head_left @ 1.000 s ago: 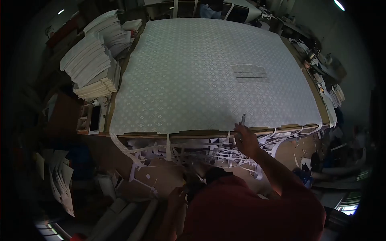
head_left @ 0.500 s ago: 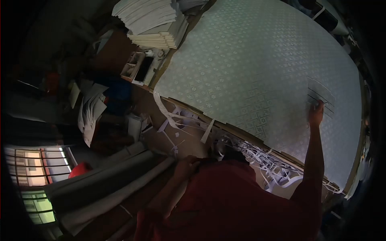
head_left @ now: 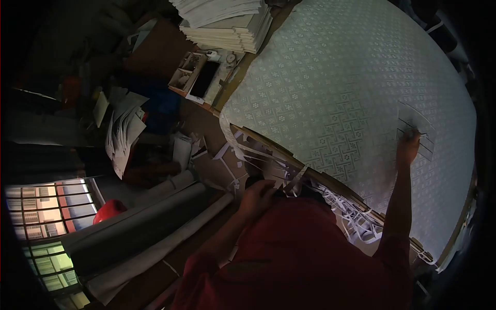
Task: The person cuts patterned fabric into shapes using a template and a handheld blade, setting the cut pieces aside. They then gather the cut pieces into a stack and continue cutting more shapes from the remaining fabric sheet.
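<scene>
A large pale sheet [head_left: 310,62] with a raised pattern of flowers and lattice covers the broad work surface. On its right part, my right hand [head_left: 409,147] is closed over a small set of drawn dark lines [head_left: 408,109]. A small light tip shows at its fingers, but what it grips cannot be made out. The sheet looks darker around this hand. My left hand [head_left: 257,199] lies by my waist against the red shirt [head_left: 294,227], its fingers loosely bent and apart, with nothing visible in them.
Paper stacks [head_left: 227,31] stand at the top, beside a divided wooden box [head_left: 184,77] and a dark phone-like slab [head_left: 205,78]. White strips [head_left: 356,219] tangle below the surface's near edge. Fabric-like rolls [head_left: 144,227] lie lower left, near a barred window [head_left: 46,217].
The view has shifted, so most things sit farther right. My right hand stays at the drawn lines, slightly moved. My left hand appears higher and farther right at my waist.
</scene>
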Demonstrator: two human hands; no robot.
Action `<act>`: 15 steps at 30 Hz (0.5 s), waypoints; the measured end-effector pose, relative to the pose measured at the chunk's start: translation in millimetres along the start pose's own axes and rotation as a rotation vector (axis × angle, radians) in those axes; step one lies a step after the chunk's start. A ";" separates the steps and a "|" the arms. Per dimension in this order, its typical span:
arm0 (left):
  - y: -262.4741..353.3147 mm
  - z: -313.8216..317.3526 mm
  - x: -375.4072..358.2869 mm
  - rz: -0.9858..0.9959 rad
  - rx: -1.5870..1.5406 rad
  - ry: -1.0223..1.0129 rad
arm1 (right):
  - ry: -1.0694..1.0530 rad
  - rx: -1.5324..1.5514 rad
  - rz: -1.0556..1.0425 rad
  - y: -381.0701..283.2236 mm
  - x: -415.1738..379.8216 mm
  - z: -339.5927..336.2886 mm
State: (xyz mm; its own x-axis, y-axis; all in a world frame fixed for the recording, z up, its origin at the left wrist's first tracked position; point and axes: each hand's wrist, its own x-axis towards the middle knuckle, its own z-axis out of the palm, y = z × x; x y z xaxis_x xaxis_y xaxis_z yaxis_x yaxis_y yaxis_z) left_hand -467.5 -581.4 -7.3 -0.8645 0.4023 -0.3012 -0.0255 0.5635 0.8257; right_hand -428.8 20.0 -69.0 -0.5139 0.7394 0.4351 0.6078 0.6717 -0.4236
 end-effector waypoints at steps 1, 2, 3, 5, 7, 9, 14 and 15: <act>-1.5 -9.5 12.7 0.071 -0.006 0.018 | 0.004 0.023 -0.028 -17.4 -15.5 0.2; -3.1 -21.2 26.3 0.096 -0.011 -0.005 | 0.013 0.044 -0.052 -36.3 -31.5 -1.0; -4.5 -33.6 40.9 0.164 -0.026 0.001 | 0.042 0.021 -0.038 -58.7 -48.2 -4.7; -7.1 -60.5 69.8 0.256 -0.056 -0.035 | 0.002 0.042 -0.058 -105.8 -84.6 -16.1; -7.4 -88.8 97.1 0.358 -0.083 0.000 | 0.008 0.039 -0.040 -142.3 -121.4 -18.4; -0.7 -118.4 128.1 0.501 -0.039 0.019 | 0.007 0.027 0.007 -175.2 -151.6 -7.9; 1.5 -152.7 207.7 0.798 0.124 0.060 | -0.193 0.338 0.071 -337.7 -199.2 -0.3; -1.9 -152.9 219.2 0.813 0.172 0.025 | -0.257 0.430 0.036 -358.4 -204.5 -4.7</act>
State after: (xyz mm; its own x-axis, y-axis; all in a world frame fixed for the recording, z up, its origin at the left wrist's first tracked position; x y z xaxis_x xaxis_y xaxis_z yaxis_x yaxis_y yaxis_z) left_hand -733.7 -604.6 -2.0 -0.5914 0.7165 0.3700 0.6870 0.2074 0.6965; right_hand -538.8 -372.1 -2.4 -0.6625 0.7139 0.2269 0.3511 0.5635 -0.7478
